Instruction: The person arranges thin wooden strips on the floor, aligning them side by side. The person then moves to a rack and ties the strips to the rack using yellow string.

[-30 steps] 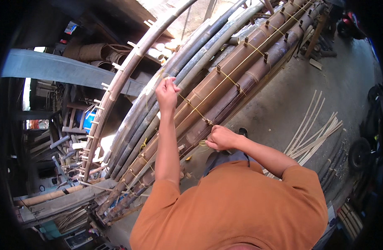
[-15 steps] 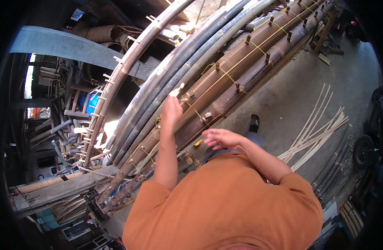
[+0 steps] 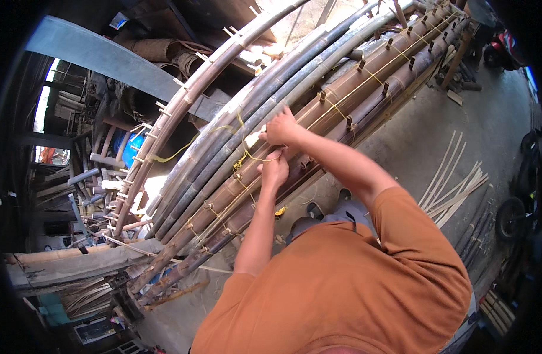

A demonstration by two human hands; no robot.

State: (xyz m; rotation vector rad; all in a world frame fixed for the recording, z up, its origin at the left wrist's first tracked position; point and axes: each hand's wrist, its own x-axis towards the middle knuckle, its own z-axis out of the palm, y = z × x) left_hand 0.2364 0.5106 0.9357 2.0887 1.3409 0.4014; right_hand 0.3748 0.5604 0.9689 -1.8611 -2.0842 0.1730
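Over the thick brown bamboo pole [image 3: 342, 88], my two hands are close together. My left hand [image 3: 273, 171] is closed at its fingertips on a thin yellow cord [image 3: 256, 157], which runs left to a small tangle on the pole. Just above it, my right hand [image 3: 284, 128] is closed, with a short pale wooden piece [image 3: 252, 140] sticking out at its fingers. A loose yellow strand [image 3: 191, 143] loops out to the left across the grey poles. Short dark pegs [image 3: 360, 65] stand along the pole, with yellow cord crossing between them.
Several long grey poles [image 3: 224, 135] lie beside the brown one. Further left, a curved pole [image 3: 191, 88] bristles with pale pegs. Pale split strips [image 3: 454, 192] lie on the concrete floor [image 3: 401, 153] at right. A dark wheel [image 3: 510, 218] stands at the right edge.
My right hand has moved up and left from near my body to the pole, closing beside the left. My left hand has shifted right and down. The yellow strand now swings out leftward.
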